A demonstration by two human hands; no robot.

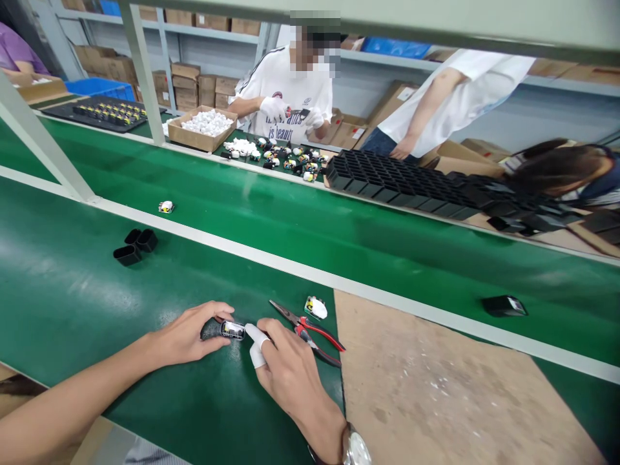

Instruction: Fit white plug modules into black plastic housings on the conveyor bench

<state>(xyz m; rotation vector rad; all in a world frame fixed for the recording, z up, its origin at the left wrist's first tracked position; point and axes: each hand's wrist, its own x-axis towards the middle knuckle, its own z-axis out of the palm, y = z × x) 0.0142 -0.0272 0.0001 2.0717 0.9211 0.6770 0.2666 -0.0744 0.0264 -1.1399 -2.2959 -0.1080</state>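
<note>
We hold a small black housing [223, 330] flat on the green bench [72, 303], its long axis running left to right between our hands. Left hand [186, 336] fingers pinch its left end; right hand [290, 374], forefinger capped white, presses its right end.

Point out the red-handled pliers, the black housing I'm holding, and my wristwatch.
Red-handled pliers [310, 332]: head view, on the pivot where the jaws meet the handles.
Black housing [227, 330]: head view, on its open end between both hands.
Wristwatch [357, 448]: head view, on the dial.
</note>
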